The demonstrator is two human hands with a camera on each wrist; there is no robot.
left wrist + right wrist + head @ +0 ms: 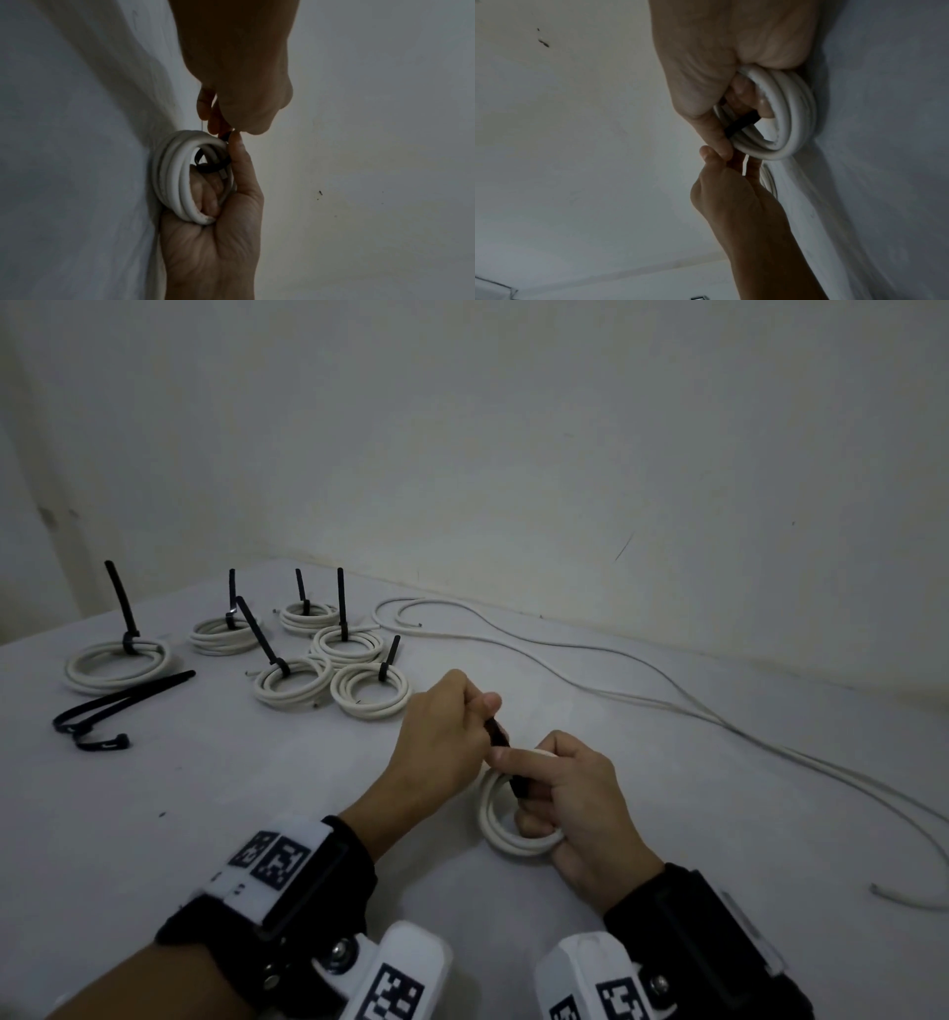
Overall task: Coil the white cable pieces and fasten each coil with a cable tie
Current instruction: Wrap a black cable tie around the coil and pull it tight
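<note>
A white cable coil (513,839) stands on edge on the white table (257,814). My right hand (534,783) grips it, fingers through the ring and thumb pressed along its top. A black cable tie (498,731) loops round the strands under that thumb. My left hand (488,711) pinches the tie's tail just above the coil. In the left wrist view the left fingertips (218,125) hold the tail over the coil (174,172) and the tie loop (205,168). The right wrist view shows the tie (741,123) crossing the coil (790,113).
Several tied coils (334,660) with upright black tie tails lie at the back left. Spare black ties (118,706) lie at the left. Long loose white cables (667,690) run along the back and right side. A wall (513,454) stands behind the table.
</note>
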